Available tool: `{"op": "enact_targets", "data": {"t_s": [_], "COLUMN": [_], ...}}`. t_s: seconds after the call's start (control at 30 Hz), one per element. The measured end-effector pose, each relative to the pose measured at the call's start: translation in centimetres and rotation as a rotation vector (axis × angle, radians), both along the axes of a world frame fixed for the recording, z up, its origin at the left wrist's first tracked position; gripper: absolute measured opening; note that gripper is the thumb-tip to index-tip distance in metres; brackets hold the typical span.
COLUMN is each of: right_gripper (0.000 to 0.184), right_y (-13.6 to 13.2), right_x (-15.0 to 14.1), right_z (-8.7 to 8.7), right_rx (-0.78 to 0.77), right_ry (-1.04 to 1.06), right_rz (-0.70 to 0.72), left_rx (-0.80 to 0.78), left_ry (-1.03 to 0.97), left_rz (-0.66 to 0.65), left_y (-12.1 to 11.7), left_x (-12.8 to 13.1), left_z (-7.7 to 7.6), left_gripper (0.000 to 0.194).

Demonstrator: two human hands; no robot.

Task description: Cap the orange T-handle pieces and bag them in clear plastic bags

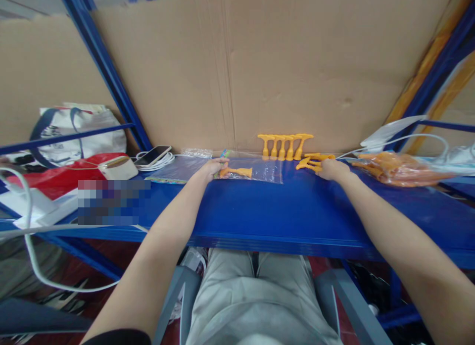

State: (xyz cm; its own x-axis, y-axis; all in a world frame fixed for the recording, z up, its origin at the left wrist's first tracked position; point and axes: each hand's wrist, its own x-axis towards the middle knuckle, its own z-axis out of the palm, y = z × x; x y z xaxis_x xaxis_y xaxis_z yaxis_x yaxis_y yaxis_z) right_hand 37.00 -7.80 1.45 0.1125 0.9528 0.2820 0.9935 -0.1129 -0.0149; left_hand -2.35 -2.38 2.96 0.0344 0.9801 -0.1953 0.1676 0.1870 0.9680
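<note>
My left hand [214, 168] is closed on the left end of a clear plastic bag [267, 172] lying on the blue shelf. One orange T-shaped plastic piece [237, 172] shows inside that bag. My right hand [331, 169] is beside several loose orange T-shaped pieces [308, 164], its fingers closed around the near ends of some of them. Between the hands, a row of orange T-shaped pieces [284, 146] stands upright against the cardboard. A stack of flat clear bags [180, 168] lies left of my left hand.
A bulging clear bag of orange pieces [399, 169] lies at the right. Toward the left are a phone [153, 157] on a coiled white cable, a white case [118, 168], a red bag [74, 168] and a white tote [98, 137]. Cardboard [297, 63] stands behind the blue shelf [260, 214].
</note>
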Motion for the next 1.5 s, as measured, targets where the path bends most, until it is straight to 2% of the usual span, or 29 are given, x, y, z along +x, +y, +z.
{"op": "enact_targets", "data": {"t_s": [0.03,0.1,0.2,0.3,0.4,0.5,0.7,0.93,1.13,1.27,1.37,1.5], "right_gripper": [0.036,0.035,0.033,0.027,0.023,0.024,0.022,0.033,0.037,0.032,0.030,0.027], "right_y": [-0.1,-0.6,-1.4,-1.8,-1.8,-1.7,-1.6,-1.6,-2.4,-2.3,-1.6,-0.2], "right_x": [-0.2,-0.8,-2.0,-3.1,-3.9,-4.6,-6.4,-8.7,-9.6,-9.7,-9.5,-9.4], "right_z": [0.3,1.2,2.6,2.9,2.4,1.7,0.8,-0.3,0.2,-0.1,-0.9,-2.4], "right_rx": [-0.031,-0.047,-0.036,-0.073,-0.087,-0.090,-0.024,0.013,0.062,0.060,0.059,0.069], "right_ry": [-0.021,-0.024,0.097,0.244,0.302,0.339,0.383,0.583,0.404,0.338,0.453,0.708], "right_rz": [-0.056,-0.076,0.045,0.215,0.332,0.388,0.492,0.505,0.550,0.581,0.608,0.660], "left_rx": [0.001,0.000,-0.008,-0.014,-0.012,0.001,0.016,0.047,0.035,0.036,0.031,0.024], "left_ry": [-0.002,-0.007,-0.013,-0.028,-0.052,-0.068,-0.041,-0.078,-0.071,-0.066,-0.065,-0.062], "left_rz": [-0.001,0.002,0.009,0.012,0.013,-0.013,-0.166,-0.304,-0.333,-0.354,-0.369,-0.407], "left_y": [0.0,-0.1,-0.1,-0.1,0.0,0.1,-0.2,-1.0,-1.0,-0.7,-0.7,-0.9], "left_x": [0.0,0.0,0.0,0.0,0.0,-0.2,0.2,2.2,2.7,2.8,2.8,2.8], "left_z": [0.0,0.0,0.1,0.1,0.0,-0.1,-0.2,-0.7,-1.1,-1.4,-1.4,-1.3], "left_gripper": [0.041,0.040,0.039,0.038,0.038,0.039,0.041,0.037,0.039,0.041,0.037,0.035]}}
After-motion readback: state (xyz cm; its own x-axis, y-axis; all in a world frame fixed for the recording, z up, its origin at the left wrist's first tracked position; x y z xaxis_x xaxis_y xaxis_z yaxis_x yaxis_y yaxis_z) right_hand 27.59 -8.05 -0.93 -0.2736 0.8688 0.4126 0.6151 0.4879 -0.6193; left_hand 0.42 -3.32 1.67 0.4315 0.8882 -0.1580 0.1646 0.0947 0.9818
